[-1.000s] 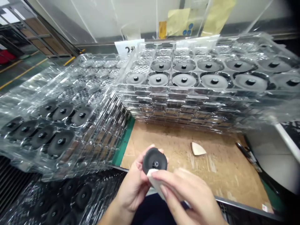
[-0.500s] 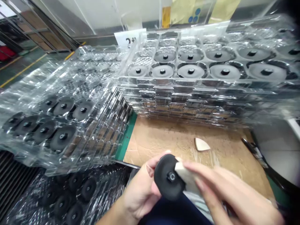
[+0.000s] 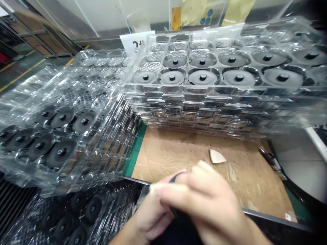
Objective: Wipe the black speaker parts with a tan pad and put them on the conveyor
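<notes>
My left hand (image 3: 153, 212) is closed around a round black disc (image 3: 176, 177), low in the middle of the head view. Only a dark strip of the disc's edge shows clearly, because my right hand (image 3: 206, 200) lies across it. The fingers of my right hand are curled. Half a second earlier they held a pale block against the disc's face; now the block is nearly all hidden, with perhaps its whitish tip by the fingertips. A cream wedge-shaped piece (image 3: 217, 157) lies apart on the cardboard (image 3: 163, 149) beyond my hands.
Stacked clear plastic trays (image 3: 178, 89) stand at the back, the top one holding several grey discs (image 3: 203, 77). To the left is another stack (image 3: 84, 143) with black discs (image 3: 61, 152). A lower tray of discs (image 3: 62, 226) sits bottom left. A black-handled tool (image 3: 272, 160) lies right.
My right hand has moved left and over the disc, covering its face and the pale block. The view has shifted slightly right; the trays and the wedge piece stay put.
</notes>
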Tool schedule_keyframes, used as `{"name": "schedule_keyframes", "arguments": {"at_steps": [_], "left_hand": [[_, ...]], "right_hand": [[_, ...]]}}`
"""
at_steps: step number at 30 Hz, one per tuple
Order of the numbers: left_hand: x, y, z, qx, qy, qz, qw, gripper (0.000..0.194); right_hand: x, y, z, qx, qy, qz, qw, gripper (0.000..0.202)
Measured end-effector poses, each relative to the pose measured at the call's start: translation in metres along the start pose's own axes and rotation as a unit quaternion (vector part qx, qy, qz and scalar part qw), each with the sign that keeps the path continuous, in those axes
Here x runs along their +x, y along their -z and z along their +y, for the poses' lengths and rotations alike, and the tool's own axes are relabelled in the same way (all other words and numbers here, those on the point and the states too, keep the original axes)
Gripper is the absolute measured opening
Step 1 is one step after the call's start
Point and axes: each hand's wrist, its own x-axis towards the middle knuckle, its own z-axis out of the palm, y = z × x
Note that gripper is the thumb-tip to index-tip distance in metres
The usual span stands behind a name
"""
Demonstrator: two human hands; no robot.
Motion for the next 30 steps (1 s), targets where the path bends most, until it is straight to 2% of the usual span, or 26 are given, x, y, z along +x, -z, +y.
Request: {"name": "schedule_keyframes", "arguments": {"at_steps": [2,3,5,8,11,13,16,19,21,22,23,25,27,28,30], "left_hand": [[-0.001,0.000,-0.003,-0.076,0.021,-0.010,0.997,0.047],[-0.002,0.001,-0.004,-0.125,0.036,-0.016,0.991,0.049],[-0.004,0.003,-0.007,-0.198,0.055,-0.029,0.978,0.053],[-0.005,0.007,-0.011,-0.243,0.063,-0.052,0.967,0.054],[-0.003,0.010,-0.013,-0.260,0.061,-0.081,0.960,0.053],[-0.002,0.010,-0.012,-0.266,0.054,-0.095,0.958,0.053],[0.000,0.011,-0.010,-0.254,0.030,-0.093,0.962,0.053],[0.000,0.016,-0.007,-0.164,-0.037,-0.077,0.983,0.050],[0.001,0.023,-0.006,-0.021,-0.123,-0.040,0.991,0.055],[0.001,0.026,-0.006,0.076,-0.176,-0.016,0.981,0.065],[0.001,0.030,-0.006,0.178,-0.232,0.005,0.956,0.076],[0.002,0.036,-0.006,0.344,-0.318,0.029,0.883,0.096],[0.002,0.039,-0.005,0.434,-0.358,0.028,0.826,0.104],[0.001,0.039,-0.005,0.454,-0.366,0.023,0.812,0.106],[-0.001,0.038,-0.003,0.468,-0.354,0.015,0.810,0.106]], "right_hand": [[-0.004,0.001,0.023,0.005,-0.144,0.025,0.989,0.026],[-0.007,-0.001,0.037,-0.009,-0.220,0.055,0.974,0.026],[-0.019,-0.010,0.067,-0.036,-0.316,0.079,0.945,0.025],[-0.040,-0.035,0.098,-0.040,-0.333,0.035,0.942,0.025],[-0.054,-0.052,0.104,-0.056,-0.341,0.040,0.937,0.030],[-0.054,-0.050,0.098,-0.059,-0.342,0.056,0.936,0.032],[-0.044,-0.035,0.084,-0.038,-0.322,0.059,0.944,0.027],[-0.038,-0.025,0.072,-0.009,-0.300,0.050,0.953,0.023],[-0.040,-0.024,0.065,0.007,-0.289,0.041,0.957,0.021],[-0.042,-0.024,0.062,0.013,-0.285,0.038,0.958,0.021],[-0.045,-0.024,0.059,0.014,-0.281,0.042,0.959,0.020],[-0.052,-0.024,0.051,-0.002,-0.272,0.075,0.959,0.020],[-0.058,-0.022,0.043,-0.012,-0.248,0.116,0.962,0.021],[-0.059,-0.021,0.040,-0.002,-0.236,0.122,0.964,0.022],[-0.058,-0.018,0.033,0.058,-0.232,0.094,0.967,0.021]]}}
